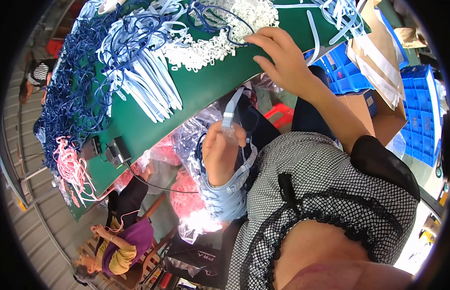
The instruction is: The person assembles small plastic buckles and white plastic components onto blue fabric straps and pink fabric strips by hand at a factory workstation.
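My left hand (219, 157), low in front of the table edge, has its fingers closed around a light-blue strap (236, 99). A small whitish buckle (228, 116) sits on this strap just above the fingers. My right hand (280, 60) reaches over the table's near edge, fingers apart and thumb spread, with nothing visible in it. Its fingertips are beside a heap of small white buckles (198, 54) and a loop of dark-blue cord (234, 42). More light-blue straps (225, 195) are bunched around my left forearm.
The green table (152, 137) carries light-blue straps (150, 89), tangled dark-blue cords (72, 104), pink cords (68, 162) and a small black box (117, 151) with a cable. Blue crates (420, 113) and a cardboard box (365, 108) stand right. Another person (123, 246) sits at lower left.
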The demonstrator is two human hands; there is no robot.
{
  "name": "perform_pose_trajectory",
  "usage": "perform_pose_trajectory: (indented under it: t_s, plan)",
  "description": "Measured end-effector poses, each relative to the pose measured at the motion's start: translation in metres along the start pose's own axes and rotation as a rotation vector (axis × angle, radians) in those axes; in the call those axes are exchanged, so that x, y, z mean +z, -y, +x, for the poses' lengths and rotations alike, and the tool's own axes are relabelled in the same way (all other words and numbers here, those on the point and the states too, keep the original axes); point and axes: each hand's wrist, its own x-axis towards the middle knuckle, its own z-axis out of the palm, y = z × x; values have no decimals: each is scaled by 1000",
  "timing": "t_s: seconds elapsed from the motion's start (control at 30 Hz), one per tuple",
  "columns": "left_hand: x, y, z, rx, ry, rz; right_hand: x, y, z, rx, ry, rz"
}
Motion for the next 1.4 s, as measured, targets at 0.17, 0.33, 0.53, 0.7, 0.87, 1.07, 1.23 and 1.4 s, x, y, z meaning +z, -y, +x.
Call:
perform_pose_trajectory:
  t_s: [0.17,0.33,0.53,0.7,0.87,1.07,1.23,1.4]
  plan:
    - [-4,-4,-8,115,237,-267,16,-33,4,-13,-4,17]
    - [-5,-10,10,285,1133,-991,1,-26,11,54,-117,297]
    - [19,-2,6,368,570,-528,-23,-25,-31,668,14,1826]
    - [33,-4,29,103,-72,-170,-14,-4,-90,904,222,1947]
    - [7,5,37,-51,74,-475,-20,-3,-107,675,402,1265]
    - [36,9,38,-39,-67,-236,-55,-59,-55,379,-80,-111]
    - [53,14,39,-112,-57,-149,-49,-94,-18,502,41,-591]
    - [47,15,39,-102,-116,-141,-37,-134,-21,395,31,-556]
